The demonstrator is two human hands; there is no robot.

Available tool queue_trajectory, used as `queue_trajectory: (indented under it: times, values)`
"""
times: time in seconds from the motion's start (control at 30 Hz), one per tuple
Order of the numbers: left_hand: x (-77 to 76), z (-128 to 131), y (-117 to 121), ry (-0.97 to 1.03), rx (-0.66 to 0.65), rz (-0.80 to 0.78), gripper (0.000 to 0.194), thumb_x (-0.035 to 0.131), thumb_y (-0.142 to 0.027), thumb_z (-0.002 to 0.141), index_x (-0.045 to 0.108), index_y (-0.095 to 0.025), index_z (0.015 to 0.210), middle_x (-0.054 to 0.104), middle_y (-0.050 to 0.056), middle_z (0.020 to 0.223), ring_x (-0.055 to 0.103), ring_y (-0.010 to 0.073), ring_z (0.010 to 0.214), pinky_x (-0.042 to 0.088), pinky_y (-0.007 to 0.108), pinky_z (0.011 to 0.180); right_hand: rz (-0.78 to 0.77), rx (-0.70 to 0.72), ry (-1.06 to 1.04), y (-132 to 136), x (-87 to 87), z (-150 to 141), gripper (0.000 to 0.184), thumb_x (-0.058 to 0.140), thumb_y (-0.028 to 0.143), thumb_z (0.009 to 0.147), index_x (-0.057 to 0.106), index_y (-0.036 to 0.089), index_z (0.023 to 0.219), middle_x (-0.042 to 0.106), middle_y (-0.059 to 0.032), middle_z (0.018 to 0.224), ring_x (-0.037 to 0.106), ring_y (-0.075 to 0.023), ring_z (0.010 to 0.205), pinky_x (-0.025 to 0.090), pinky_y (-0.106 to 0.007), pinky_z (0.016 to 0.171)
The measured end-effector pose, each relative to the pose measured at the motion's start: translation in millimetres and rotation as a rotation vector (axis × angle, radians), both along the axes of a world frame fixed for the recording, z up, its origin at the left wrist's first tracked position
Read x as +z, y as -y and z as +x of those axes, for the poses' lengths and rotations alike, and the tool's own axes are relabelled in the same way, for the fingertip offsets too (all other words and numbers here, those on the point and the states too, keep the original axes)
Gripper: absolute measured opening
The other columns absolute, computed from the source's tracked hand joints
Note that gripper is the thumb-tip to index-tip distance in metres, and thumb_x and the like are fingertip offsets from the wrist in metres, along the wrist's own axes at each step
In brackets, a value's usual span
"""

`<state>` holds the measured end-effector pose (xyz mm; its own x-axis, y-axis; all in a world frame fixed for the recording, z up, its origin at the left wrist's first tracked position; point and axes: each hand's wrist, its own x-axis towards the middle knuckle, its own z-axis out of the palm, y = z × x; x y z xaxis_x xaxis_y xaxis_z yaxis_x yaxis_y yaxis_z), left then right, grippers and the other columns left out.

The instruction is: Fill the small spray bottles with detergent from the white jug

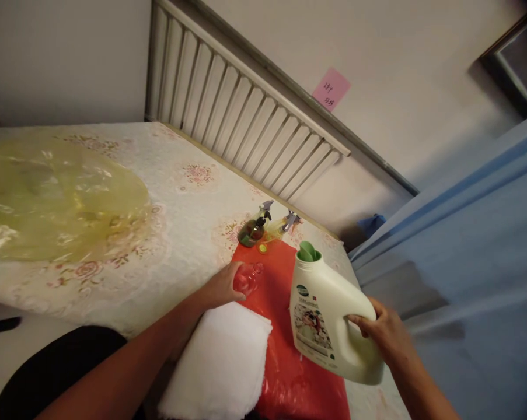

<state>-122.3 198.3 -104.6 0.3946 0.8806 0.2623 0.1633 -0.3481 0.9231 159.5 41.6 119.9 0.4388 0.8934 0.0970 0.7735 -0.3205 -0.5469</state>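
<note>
My right hand [379, 324] grips the handle of a large pale-green detergent jug [318, 315], its cap off and a green pouring spout showing in the neck. The jug is held over the right side of a red plastic sheet [285, 367]. Left of it, my left hand [223, 286] is wrapped round a small clear bottle [248, 279] with an open neck. A folded white cloth [223, 356] lies just below that hand. Beyond the clear bottle stand a dark green pump bottle [251, 232] and a yellowish spray bottle [281, 228].
A yellow plastic bag [57, 204] spreads over the left of the flowered tablecloth [193, 227]. Behind the table runs a white radiator [241, 111]. A blue curtain [477, 291] hangs along the right edge. A pink note [331, 88] is stuck on the wall.
</note>
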Motion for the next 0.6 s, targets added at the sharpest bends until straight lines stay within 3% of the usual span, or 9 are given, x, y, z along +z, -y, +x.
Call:
queue_trajectory:
  times: [0.13, 0.23, 0.3, 0.4, 0.47, 0.6]
  values:
    - [-2.6, 1.2, 2.0, 0.000, 0.019, -0.007, 0.077, 0.075, -0.017, 0.052, 0.055, -0.025, 0.126, 0.064, 0.010, 0.122, 0.061, 0.0340, 0.112, 0.049, 0.047, 0.097, -0.053, 0.033, -0.008, 3.6, -6.8, -1.1, 0.021, 0.074, 0.039, 0.053, 0.063, 0.022, 0.059, 0.055, 0.0053, 0.045, 0.047, -0.0134, 0.040, 0.039, -0.024, 0.042]
    - [-1.4, 2.0, 3.9, 0.019, 0.033, -0.011, 0.078, 0.075, -0.016, 0.050, 0.056, -0.025, 0.126, 0.064, 0.010, 0.125, 0.060, 0.0351, 0.115, 0.048, 0.048, 0.100, -0.092, 0.105, 0.008, 5.2, -13.0, 4.4, 0.027, 0.075, 0.040, 0.058, 0.070, 0.021, 0.076, 0.066, 0.0017, 0.061, 0.054, -0.0161, 0.046, 0.043, -0.025, 0.044]
    - [-0.8, 2.0, 4.7, 0.034, 0.037, -0.016, 0.077, 0.075, -0.016, 0.050, 0.057, -0.025, 0.124, 0.065, 0.010, 0.124, 0.061, 0.0356, 0.115, 0.048, 0.049, 0.100, -0.089, 0.152, 0.028, 5.0, -15.8, 7.9, 0.040, 0.077, 0.038, 0.059, 0.073, 0.022, 0.094, 0.075, -0.0039, 0.085, 0.064, -0.0206, 0.059, 0.049, -0.027, 0.052]
    - [-2.2, 1.7, 4.9, 0.043, 0.034, -0.012, 0.077, 0.074, -0.016, 0.050, 0.057, -0.026, 0.125, 0.066, 0.009, 0.122, 0.061, 0.0357, 0.114, 0.048, 0.049, 0.099, -0.057, 0.207, 0.068, 3.5, -17.5, 9.9, 0.055, 0.080, 0.036, 0.057, 0.073, 0.026, 0.110, 0.074, -0.0076, 0.114, 0.070, -0.0297, 0.091, 0.055, -0.034, 0.076]
    - [-4.1, 1.4, 4.6, 0.049, 0.024, -0.007, 0.079, 0.074, -0.017, 0.051, 0.055, -0.027, 0.126, 0.065, 0.009, 0.124, 0.060, 0.0354, 0.115, 0.048, 0.048, 0.099, -0.078, 0.240, 0.073, 2.4, -17.3, 9.2, 0.053, 0.080, 0.034, 0.058, 0.074, 0.027, 0.111, 0.074, -0.0065, 0.115, 0.068, -0.0322, 0.103, 0.053, -0.036, 0.088]
    - [-5.2, 0.7, 4.5, 0.012, -0.002, -0.011, 0.080, 0.073, -0.016, 0.053, 0.052, -0.025, 0.130, 0.062, 0.010, 0.127, 0.059, 0.0352, 0.117, 0.048, 0.047, 0.099, -0.148, 0.283, 0.074, -0.3, -15.5, 6.0, 0.048, 0.079, 0.031, 0.063, 0.075, 0.028, 0.110, 0.076, -0.0039, 0.109, 0.069, -0.0311, 0.101, 0.053, -0.034, 0.087]
